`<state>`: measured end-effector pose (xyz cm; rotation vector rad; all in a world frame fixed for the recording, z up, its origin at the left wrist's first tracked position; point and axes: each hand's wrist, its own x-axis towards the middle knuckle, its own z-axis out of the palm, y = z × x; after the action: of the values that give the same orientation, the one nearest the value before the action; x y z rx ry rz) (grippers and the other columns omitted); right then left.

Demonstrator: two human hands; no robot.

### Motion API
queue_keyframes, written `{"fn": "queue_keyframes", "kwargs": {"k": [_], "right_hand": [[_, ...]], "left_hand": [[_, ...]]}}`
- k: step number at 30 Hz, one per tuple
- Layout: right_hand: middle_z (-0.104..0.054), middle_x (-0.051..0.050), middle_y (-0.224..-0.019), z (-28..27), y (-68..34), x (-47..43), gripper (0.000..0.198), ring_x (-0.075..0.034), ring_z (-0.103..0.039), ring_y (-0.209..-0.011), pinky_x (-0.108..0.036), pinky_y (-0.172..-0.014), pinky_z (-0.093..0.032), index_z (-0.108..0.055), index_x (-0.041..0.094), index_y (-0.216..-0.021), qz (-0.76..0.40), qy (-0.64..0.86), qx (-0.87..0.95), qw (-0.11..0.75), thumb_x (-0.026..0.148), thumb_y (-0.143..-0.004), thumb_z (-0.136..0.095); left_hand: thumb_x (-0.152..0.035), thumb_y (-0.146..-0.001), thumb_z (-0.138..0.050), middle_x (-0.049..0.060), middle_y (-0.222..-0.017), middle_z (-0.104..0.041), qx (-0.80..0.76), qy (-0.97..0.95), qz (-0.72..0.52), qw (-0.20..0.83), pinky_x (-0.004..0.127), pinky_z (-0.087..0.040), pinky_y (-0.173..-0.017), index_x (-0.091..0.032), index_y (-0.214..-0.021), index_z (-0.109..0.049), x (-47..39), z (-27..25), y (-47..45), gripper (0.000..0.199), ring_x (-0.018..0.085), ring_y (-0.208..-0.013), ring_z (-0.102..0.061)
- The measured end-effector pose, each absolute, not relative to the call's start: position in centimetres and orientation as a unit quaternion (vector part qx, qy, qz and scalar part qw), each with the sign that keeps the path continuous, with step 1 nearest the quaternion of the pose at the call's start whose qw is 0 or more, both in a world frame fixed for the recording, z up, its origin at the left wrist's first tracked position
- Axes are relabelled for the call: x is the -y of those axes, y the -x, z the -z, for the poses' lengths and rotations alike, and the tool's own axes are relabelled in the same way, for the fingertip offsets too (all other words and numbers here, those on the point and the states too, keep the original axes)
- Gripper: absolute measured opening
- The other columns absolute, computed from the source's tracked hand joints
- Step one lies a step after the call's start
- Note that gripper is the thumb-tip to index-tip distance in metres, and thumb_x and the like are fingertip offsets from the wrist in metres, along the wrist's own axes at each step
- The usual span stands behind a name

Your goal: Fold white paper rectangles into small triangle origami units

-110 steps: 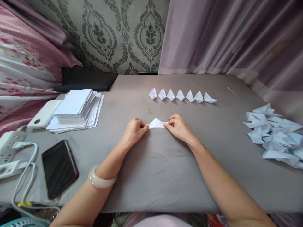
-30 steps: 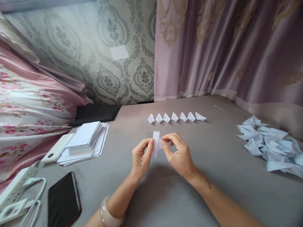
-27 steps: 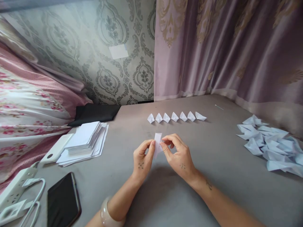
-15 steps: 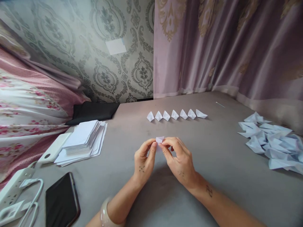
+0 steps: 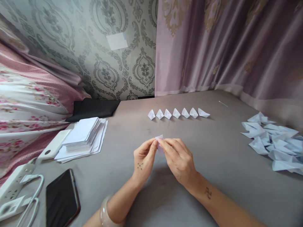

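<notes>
A small folded piece of white paper (image 5: 159,137) is held up between both hands over the middle of the table. My left hand (image 5: 145,157) is closed, pinching its left side between thumb and fingers. From the right, my right hand (image 5: 179,157) is closed on it too, with the fingertips covering much of the paper. Behind the hands stands a row of several small folded paper boats (image 5: 176,113). The lower part of the held paper is mostly hidden by the fingers.
A heap of folded paper pieces (image 5: 276,138) lies at the right. To the left are a stack of white paper sheets (image 5: 80,134), a phone (image 5: 62,198), a power strip (image 5: 16,183) with white cables, and a black cloth (image 5: 97,108). A thin stick (image 5: 223,103) lies far back.
The fingers of my right hand have moved over the front of the paper, covering more of it. The paper's top edge is tilted more. The view has shifted slightly.
</notes>
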<state>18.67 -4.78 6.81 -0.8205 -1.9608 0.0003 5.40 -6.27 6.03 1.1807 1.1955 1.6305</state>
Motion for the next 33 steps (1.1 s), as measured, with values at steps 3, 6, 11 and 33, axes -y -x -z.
{"fn": "queue_keyframes", "kwargs": {"k": [3,6,11,33], "right_hand": [[-0.066,-0.006,-0.102,-6.6,-18.5,4.7,0.059,-0.019,-0.058,-0.09,-0.034,-0.081,-0.05,-0.044,0.026,-0.138,0.005,0.348,0.795,0.497,0.003,-0.085,-0.055],[-0.066,-0.007,-0.099,-6.6,-18.2,4.6,0.052,-0.018,-0.058,-0.089,-0.033,-0.081,-0.05,-0.05,0.024,-0.133,-0.006,0.357,0.785,0.507,0.004,-0.085,-0.055],[-0.065,-0.006,-0.095,-7.1,-17.6,4.6,0.031,-0.017,-0.059,-0.088,-0.033,-0.081,-0.049,-0.06,0.023,-0.116,-0.089,0.393,0.757,0.514,0.01,-0.09,-0.051],[-0.064,0.0,-0.083,-8.1,-17.7,4.8,0.007,-0.012,-0.059,-0.078,-0.024,-0.073,-0.048,-0.064,0.022,-0.087,-0.276,0.364,0.706,0.541,0.015,-0.086,-0.06]], "left_hand": [[-0.028,-0.081,-0.067,0.003,-0.1,-0.074,-0.464,-0.448,-0.643,0.412,0.028,-0.055,-0.083,-0.022,-0.101,-0.072,6.2,-6.1,-5.6,0.021,0.018,-0.09,-0.068],[-0.027,-0.078,-0.069,0.003,-0.102,-0.073,-0.464,-0.429,-0.647,0.426,0.03,-0.053,-0.088,-0.022,-0.101,-0.072,6.1,-6.2,-5.8,0.024,0.019,-0.095,-0.067],[-0.027,-0.077,-0.069,0.003,-0.104,-0.073,-0.479,-0.429,-0.643,0.416,0.031,-0.052,-0.091,-0.022,-0.101,-0.073,6.0,-6.1,-5.8,0.024,0.021,-0.1,-0.066],[-0.028,-0.084,-0.064,0.007,-0.096,-0.07,-0.352,-0.432,-0.533,0.637,0.033,-0.045,-0.086,-0.018,-0.1,-0.069,4.8,-7.5,-2.7,0.02,0.019,-0.092,-0.063]]}}
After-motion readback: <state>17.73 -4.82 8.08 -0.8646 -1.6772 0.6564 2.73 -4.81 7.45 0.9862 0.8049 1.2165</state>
